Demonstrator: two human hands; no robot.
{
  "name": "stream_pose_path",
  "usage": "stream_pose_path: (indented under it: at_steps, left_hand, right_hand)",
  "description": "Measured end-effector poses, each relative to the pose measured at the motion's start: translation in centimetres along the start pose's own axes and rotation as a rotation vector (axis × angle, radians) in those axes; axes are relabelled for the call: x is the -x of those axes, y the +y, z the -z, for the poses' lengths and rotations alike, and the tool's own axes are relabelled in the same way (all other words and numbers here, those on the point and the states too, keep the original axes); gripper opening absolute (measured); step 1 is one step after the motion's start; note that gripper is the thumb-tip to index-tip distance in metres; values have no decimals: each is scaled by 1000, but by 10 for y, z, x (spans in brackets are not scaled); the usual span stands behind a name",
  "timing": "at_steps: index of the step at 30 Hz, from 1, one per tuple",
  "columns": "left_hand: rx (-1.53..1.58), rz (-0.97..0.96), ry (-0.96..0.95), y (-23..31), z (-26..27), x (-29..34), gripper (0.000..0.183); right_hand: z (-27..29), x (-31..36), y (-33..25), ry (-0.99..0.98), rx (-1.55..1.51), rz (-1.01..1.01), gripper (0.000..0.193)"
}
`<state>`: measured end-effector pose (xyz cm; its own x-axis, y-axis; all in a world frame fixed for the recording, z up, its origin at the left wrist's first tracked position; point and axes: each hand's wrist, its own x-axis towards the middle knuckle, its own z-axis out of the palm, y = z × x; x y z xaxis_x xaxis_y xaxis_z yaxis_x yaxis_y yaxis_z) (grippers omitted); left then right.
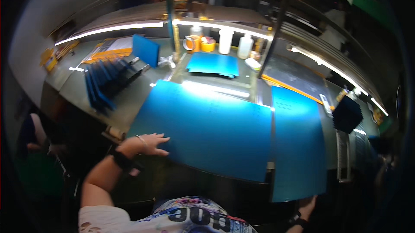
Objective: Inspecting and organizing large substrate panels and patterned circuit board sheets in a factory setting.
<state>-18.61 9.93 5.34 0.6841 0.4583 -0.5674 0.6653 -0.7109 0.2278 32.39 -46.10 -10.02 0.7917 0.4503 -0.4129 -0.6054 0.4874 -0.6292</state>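
Observation:
A large blue sheet (pixel 207 133) lies across the bench in front of me. My left hand (pixel 151 143) is at its lower left edge, fingers spread, gripping nothing. To the right is a second, narrower blue sheet (pixel 298 142), its near end reaching past the bench edge. At that sheet's lower right corner, my right hand (pixel 307 207) is closed on the edge, with most of its fingers hidden beneath. A thin gap separates the two sheets.
Smaller blue sheets (pixel 212 64) lie stacked behind. A rack of blue panels (pixel 101 82) stands at left, a dark block of panels (pixel 347 114) at right. A white bottle (pixel 245 46), a white container (pixel 225 41) and tape rolls (pixel 207 44) sit under the lit shelf.

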Motion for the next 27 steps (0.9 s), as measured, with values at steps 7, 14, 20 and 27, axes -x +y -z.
stream_pose_path:
  at_steps: [7,14,20,27]
  left_hand:
    - [279,-259,-208,85,147,7,59]
    - [932,-762,-280,253,99,-91,69]
    - [2077,-829,-1147,380,16,-123,102]
    - [2410,-570,-981,383,-70,-165,71]
  right_hand:
    - [-68,14,3,305,242,319,42]
    - [-163,171,-74,373,385,719,48]
    - [-205,201,-46,90,1494,967,25]
    - [-184,154,10,-517,2076,660,64]
